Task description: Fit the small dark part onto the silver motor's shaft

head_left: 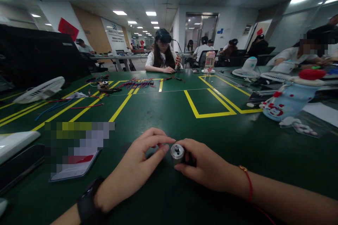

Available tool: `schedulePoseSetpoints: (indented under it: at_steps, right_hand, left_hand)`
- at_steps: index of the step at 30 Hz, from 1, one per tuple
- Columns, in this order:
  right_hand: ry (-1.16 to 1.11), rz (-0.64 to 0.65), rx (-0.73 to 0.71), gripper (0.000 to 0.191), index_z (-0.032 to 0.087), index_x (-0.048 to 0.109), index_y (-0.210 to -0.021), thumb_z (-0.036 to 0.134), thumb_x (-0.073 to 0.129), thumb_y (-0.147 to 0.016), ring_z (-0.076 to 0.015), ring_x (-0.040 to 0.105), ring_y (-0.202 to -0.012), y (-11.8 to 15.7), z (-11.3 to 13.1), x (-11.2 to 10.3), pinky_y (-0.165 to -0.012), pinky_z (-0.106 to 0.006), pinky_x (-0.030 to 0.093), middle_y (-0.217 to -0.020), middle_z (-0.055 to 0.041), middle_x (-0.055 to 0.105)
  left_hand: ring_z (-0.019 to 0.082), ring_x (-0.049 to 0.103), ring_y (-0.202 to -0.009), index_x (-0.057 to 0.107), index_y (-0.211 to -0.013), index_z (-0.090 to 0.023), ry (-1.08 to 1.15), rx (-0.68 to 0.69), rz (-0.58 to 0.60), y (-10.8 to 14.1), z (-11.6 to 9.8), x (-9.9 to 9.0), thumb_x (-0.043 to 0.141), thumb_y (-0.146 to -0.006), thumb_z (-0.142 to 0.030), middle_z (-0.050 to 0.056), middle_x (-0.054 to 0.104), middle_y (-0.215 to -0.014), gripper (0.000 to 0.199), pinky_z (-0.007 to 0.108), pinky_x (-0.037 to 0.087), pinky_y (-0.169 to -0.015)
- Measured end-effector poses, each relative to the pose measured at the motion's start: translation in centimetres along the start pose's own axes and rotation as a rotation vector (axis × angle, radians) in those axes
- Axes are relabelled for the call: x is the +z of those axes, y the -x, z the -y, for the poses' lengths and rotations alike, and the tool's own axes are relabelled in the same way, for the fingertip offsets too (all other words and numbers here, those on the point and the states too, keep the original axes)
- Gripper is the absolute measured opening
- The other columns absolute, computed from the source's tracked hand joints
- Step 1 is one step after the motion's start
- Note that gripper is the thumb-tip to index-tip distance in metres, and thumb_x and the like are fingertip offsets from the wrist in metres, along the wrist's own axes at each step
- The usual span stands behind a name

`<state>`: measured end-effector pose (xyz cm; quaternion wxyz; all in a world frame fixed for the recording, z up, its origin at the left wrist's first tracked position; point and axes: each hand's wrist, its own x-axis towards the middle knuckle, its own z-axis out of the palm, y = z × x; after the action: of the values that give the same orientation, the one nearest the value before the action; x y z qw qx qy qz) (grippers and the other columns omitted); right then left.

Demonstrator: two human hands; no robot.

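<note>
A small silver cylindrical motor (177, 153) points its round end face, with a short central shaft, up toward the camera. My right hand (202, 161) is wrapped round its side, thumb and fingers pressed on it. Just left of the motor is my left hand (146, 158), its fingers curved and thumb apart from them, with nothing between them. The left fingertips are close to the motor's rim; whether they touch it I cannot tell. Both hands are low over the dark green table (169, 119).
Wire bundles (137, 83) and red and blue leads lie on the left, near a blurred plastic-covered sheet (79, 154). White fans (39, 89), a light blue bottle (287, 102) and a pink bottle (209, 61) stand around. A person (163, 54) sits opposite.
</note>
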<state>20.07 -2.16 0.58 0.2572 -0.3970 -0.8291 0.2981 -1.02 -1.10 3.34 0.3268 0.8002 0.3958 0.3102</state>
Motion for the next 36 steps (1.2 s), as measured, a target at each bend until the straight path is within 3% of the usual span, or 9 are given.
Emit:
schedulePoseSetpoints:
  at_steps: [3, 9, 15, 24, 32, 36]
  right_hand:
    - [0.004, 0.004, 0.007, 0.031, 0.021, 0.055, -0.108, 0.021, 0.066, -0.08, -0.0138, 0.051, -0.073, 0.0, 0.0, 0.0, -0.064, -0.027, 0.042, -0.091, -0.0002, 0.057]
    - [0.021, 0.009, 0.05, 0.03, 0.021, 0.055, -0.107, 0.024, 0.066, -0.08, -0.0142, 0.051, -0.072, 0.1, 0.1, 0.0, -0.063, -0.027, 0.041, -0.09, -0.0004, 0.057]
    - [0.019, 0.007, 0.048, 0.031, 0.022, 0.055, -0.109, 0.024, 0.066, -0.08, -0.0144, 0.052, -0.074, 0.1, 0.0, -0.1, -0.065, -0.028, 0.042, -0.093, -0.0007, 0.057]
    - [0.013, 0.003, 0.036, 0.03, 0.02, 0.056, -0.108, 0.023, 0.066, -0.08, -0.0149, 0.051, -0.074, 0.1, 0.2, -0.1, -0.065, -0.028, 0.041, -0.092, -0.0019, 0.058]
    - [0.014, -0.003, 0.008, 0.031, 0.021, 0.055, -0.11, 0.021, 0.065, -0.08, -0.0151, 0.051, -0.074, 0.1, 0.1, 0.0, -0.065, -0.028, 0.041, -0.092, -0.002, 0.059]
    - [0.001, -0.005, -0.014, 0.03, 0.021, 0.055, -0.108, 0.02, 0.066, -0.08, -0.014, 0.051, -0.073, 0.0, 0.0, 0.0, -0.064, -0.027, 0.041, -0.092, -0.0013, 0.058]
  left_hand:
    - [0.017, 0.056, -0.098, 0.067, -0.1, -0.028, 0.033, -0.046, -0.012, 0.1, 0.9, -0.2, 0.049, -0.093, -0.022, 0.0, 0.06, -0.104, 0.02, 0.03, 0.042, -0.088]
    - [0.016, 0.058, -0.077, 0.065, -0.104, -0.024, 0.249, -0.326, -0.108, 0.2, 3.2, -0.3, 0.052, -0.09, -0.03, -0.001, 0.064, -0.086, 0.02, 0.027, 0.045, -0.07]
    - [0.014, 0.056, -0.074, 0.066, -0.102, -0.023, 0.33, -0.383, -0.135, -0.1, 3.8, -0.4, 0.055, -0.088, -0.029, -0.001, 0.063, -0.082, 0.019, 0.025, 0.043, -0.068]
    - [0.017, 0.059, -0.078, 0.064, -0.106, -0.021, 0.302, -0.382, -0.116, 0.0, 3.7, -0.5, 0.052, -0.089, -0.032, 0.001, 0.063, -0.086, 0.023, 0.028, 0.045, -0.072]
    - [0.021, 0.062, -0.093, 0.062, -0.108, -0.023, 0.158, -0.266, 0.071, 0.2, 1.7, -0.2, 0.049, -0.092, -0.032, 0.003, 0.067, -0.1, 0.022, 0.034, 0.047, -0.085]
    - [0.02, 0.06, -0.101, 0.061, -0.114, -0.028, 0.112, -0.174, 0.064, 0.3, 0.6, 0.1, 0.05, -0.092, -0.033, 0.002, 0.064, -0.11, 0.025, 0.034, 0.046, -0.09]
